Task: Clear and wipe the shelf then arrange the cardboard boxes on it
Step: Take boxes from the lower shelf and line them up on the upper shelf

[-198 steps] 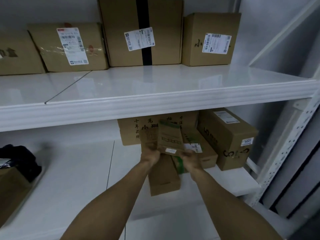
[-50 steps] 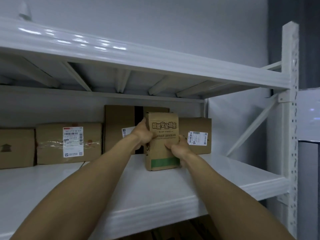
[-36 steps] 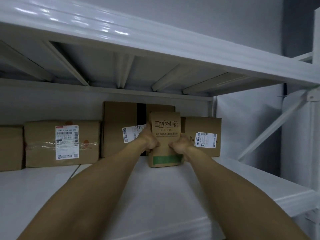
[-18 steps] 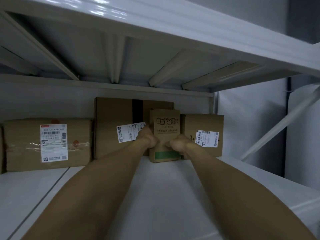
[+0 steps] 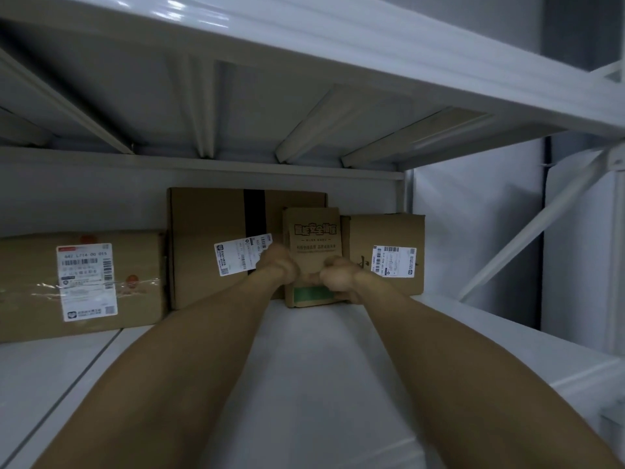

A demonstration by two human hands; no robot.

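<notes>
Head view: both bare forearms are reaching forward, side by side, over the white metal shelf (image 5: 321, 367) toward its back.
Left hand (image 5: 279, 265): is curling its fingers round the left edge of the small upright brown cardboard box with a green band (image 5: 313, 231), gripping it.
Right hand (image 5: 334, 277): is gripping the same box low on its right edge, knuckles facing the camera.
Small box: is standing at the shelf's back, in front of the tall brown carton with a black tape stripe (image 5: 209, 248) and just beside the squat brown carton with a white label (image 5: 389, 238).
Surroundings: a wide tape-wrapped brown carton (image 5: 33, 282) is sitting at the left; a white diagonal brace (image 5: 527, 238) is crossing at the right.
Obstruction: the hands are hiding the small box's middle.
</notes>
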